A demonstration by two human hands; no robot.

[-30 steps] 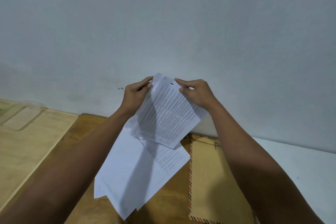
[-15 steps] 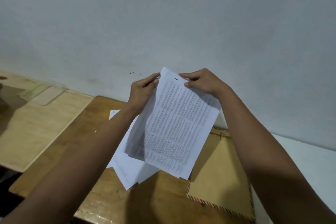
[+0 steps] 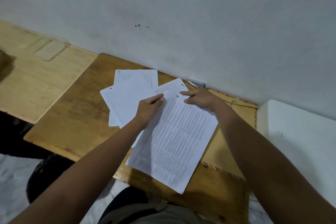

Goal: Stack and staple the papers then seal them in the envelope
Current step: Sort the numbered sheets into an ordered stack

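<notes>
both hands pinch top edge of printed sheet marked 1: left hand, right hand. three more sheets fanned on wooden desk. one brown envelope under right forearm. one stapler at wall.

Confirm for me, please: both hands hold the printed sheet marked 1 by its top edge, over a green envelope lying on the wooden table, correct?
Not quite: the head view shows the envelope is brown with a striped border, not green. Both the left hand and right hand do hold the sheet marked 1 over the wooden table.
</notes>
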